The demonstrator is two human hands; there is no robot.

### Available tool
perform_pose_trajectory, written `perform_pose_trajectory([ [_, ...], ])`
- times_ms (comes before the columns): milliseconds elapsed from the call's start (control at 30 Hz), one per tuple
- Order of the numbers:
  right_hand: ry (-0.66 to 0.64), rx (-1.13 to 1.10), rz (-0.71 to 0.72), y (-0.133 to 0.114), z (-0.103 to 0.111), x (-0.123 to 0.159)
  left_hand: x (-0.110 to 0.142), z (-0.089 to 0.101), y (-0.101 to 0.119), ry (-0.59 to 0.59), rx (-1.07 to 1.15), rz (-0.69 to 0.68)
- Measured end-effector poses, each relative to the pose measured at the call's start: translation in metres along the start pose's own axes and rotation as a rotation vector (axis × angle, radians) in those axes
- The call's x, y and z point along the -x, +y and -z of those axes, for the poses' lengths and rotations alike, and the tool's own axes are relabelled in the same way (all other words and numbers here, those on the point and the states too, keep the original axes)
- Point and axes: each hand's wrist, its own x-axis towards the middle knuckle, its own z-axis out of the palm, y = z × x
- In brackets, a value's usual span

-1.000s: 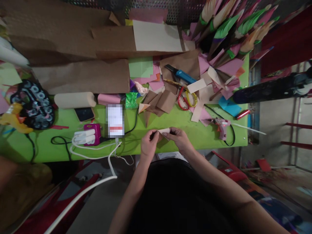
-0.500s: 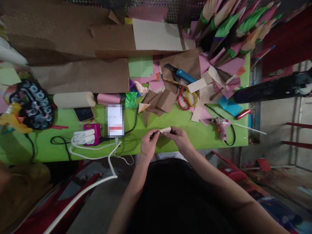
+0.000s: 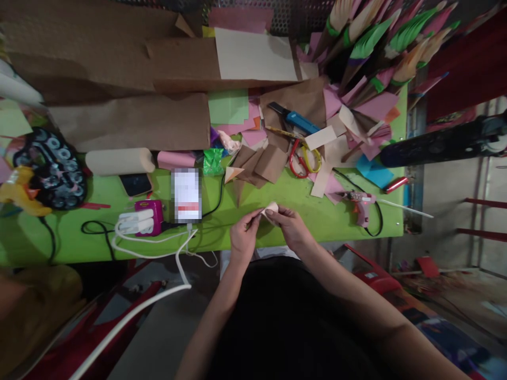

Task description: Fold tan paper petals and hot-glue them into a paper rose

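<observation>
Small folded pc of cream paper is sitting just below frame ctr, btwn the hands, above a bright-green flat tabletop. L hand is pinching its left end, thumb & fingertips close together; R hand is holding the right side btwn thumb & fingers, other fingers curling in. Fine folds too small to tell.

Just above the hands, approx mid-frame, a small cream-and-brown pointed paper cone is lying next to folded brown paper scraps. Right of those, scissors w/ red & yellow loop handles are lying nr a blue plastic box cutter, upper ctr-right. A pale-pink glue gun is lying mid-right, white stick poking out its back.

Mid-left: phone w/ lit white screen, content blurred, is lying w/ a white cable at its btm end; dark-screened phone is lying farther left, below a thick cream paper roll. Upper right, brown paper cones w/ green, pink & cream fringed tops are standing bunched.
</observation>
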Motion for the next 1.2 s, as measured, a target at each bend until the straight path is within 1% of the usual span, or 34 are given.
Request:
perform_pose_trajectory([
  [200, -0.014, 0.047, 0.012, -0.001, -0.002, 0.0, 0.001, 0.0, 0.003, 0.006, 0.017, 0.02],
  [467, 0.023, 0.051, 0.076, -0.006, -0.006, 0.002, 0.001, 0.0, 0.003, -0.008, 0.014, 0.034],
  [633, 0.051, 0.041, 0.1, -0.009, -0.008, 0.005, -0.001, 0.0, 0.005, -0.037, 0.088, 0.059],
  [733, 0.055, 0.063, 0.109, -0.01, -0.009, 0.006, -0.002, 0.001, 0.007, -0.059, 0.108, -0.001],
  [833, 0.058, 0.089, 0.12, -0.011, -0.009, 0.008, -0.002, 0.004, 0.009, -0.104, 0.019, -0.088],
  [900, 0.03, 0.101, 0.122, -0.013, -0.009, 0.01, -0.001, 0.006, 0.008, -0.133, -0.019, -0.104],
  [933, 0.009, 0.113, 0.121, -0.014, -0.008, 0.011, -0.002, 0.006, 0.007, -0.133, -0.009, -0.09],
  [1000, -0.013, 0.155, 0.137, -0.018, -0.005, 0.012, -0.003, 0.007, 0.004, -0.088, 0.064, -0.016],
  [1100, 0.041, 0.261, 0.24, -0.025, 0.002, 0.011, -0.007, 0.009, -0.004, 0.025, 0.241, 0.156],
  [1167, 0.056, 0.314, 0.29, -0.03, 0.006, 0.01, -0.009, 0.01, -0.008, 0.068, 0.346, 0.252],
  [1200, 0.038, 0.322, 0.289, -0.031, 0.008, 0.009, -0.009, 0.011, -0.009, 0.075, 0.384, 0.286],
])
